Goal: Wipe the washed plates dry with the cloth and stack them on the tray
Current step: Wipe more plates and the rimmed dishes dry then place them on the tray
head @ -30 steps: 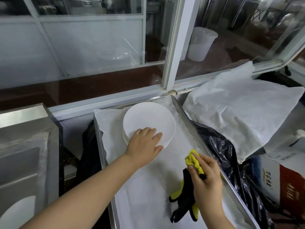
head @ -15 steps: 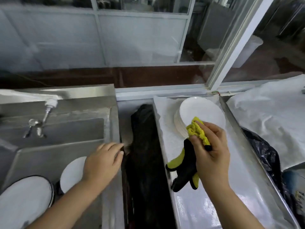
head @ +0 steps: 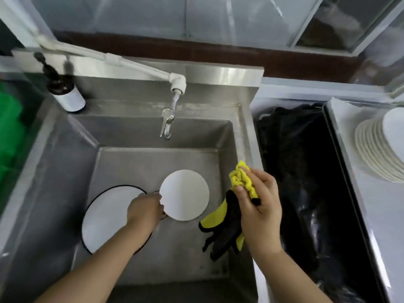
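Observation:
A small white plate [head: 184, 194] lies in the steel sink [head: 54, 149]. My left hand [head: 145, 209] reaches down to its left edge, and the fingertips are hidden under the hand, so the grip is unclear. Beside it sits a larger white basin with a black rim [head: 105, 217], partly under my left forearm. My right hand [head: 259, 204] grips the yellow and black cloth [head: 227, 224] above the sink's right side. A stack of white plates [head: 380, 149] stands on the tray [head: 349, 171] at the far right.
A tap [head: 168, 121] hangs over the back of the sink, fed by a white pipe [head: 109, 57]. A dark pump bottle [head: 65, 90] stands on the sink's back left corner. A black plastic bag [head: 293, 171] fills the gap between sink and tray.
My view has swung left from the tray to the sink. My left hand left the plate stack and dropped into the sink to the small plate. My right hand still carries the cloth.

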Available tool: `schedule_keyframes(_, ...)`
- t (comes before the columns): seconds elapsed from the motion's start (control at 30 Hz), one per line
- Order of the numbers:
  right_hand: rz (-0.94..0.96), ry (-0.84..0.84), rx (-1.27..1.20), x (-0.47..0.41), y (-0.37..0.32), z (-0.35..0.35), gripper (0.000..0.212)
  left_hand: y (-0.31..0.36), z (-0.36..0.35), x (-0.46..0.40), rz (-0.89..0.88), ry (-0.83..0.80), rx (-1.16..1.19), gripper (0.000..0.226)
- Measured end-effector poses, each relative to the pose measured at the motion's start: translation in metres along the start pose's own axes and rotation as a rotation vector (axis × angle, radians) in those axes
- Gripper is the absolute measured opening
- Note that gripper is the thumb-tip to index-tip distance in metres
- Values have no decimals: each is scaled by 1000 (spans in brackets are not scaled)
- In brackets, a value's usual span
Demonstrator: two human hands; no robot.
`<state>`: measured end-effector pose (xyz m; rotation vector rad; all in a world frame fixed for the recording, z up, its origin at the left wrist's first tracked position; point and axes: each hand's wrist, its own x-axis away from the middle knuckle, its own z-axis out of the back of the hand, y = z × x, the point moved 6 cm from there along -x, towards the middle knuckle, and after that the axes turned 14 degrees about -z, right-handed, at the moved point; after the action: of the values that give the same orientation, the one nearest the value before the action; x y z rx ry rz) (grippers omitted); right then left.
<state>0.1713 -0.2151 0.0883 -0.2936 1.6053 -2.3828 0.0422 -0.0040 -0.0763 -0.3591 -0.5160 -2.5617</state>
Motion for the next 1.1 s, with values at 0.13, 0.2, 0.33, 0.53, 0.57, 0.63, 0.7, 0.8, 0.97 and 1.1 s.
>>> schedule_keyframes(0.13, -40, 59, 39, 2, 40, -44, 41, -23, -32, -60, -110, -133, -226, 23)
schedule_keyframes(0.2, -59, 74, 88, 0, 60, -60, 38, -34, -48, -87, -136, -179, -282, 24)
schedule_keyframes(0.33, -131, 44, 135, -5, 98, -85, 40, -52, -78, -129, -74, -256, -227, 30)
schedule_keyframes(0.53, -192, 38, 185, -12, 123, -97, 41, -64, -100, -152, 22, -253, -52, 36)
schedule_keyframes(0.57, -189, 42, 189, -13, 123, -97, 41, -66, -101, -154, 21, -246, -49, 35)
schedule_keyframes(0.63, -192, 41, 196, -15, 125, -97, 40, -69, -102, -157, 35, -250, -22, 32)
schedule_keyframes(0.7, -203, 35, 198, -17, 125, -96, 40, -72, -103, -158, 48, -262, 4, 28)
schedule_keyframes(0.8, -208, 30, 199, -18, 122, -95, 39, -78, -99, -158, 58, -280, 72, 23)
schedule_keyframes(0.97, -213, 27, 186, -18, 115, -92, 40, -76, -100, -153, 176, -336, 534, 14)
schedule_keyframes(1.1, -201, 58, 195, -14, 106, -84, 50, -66, -96, -138, 273, -258, 910, 16)
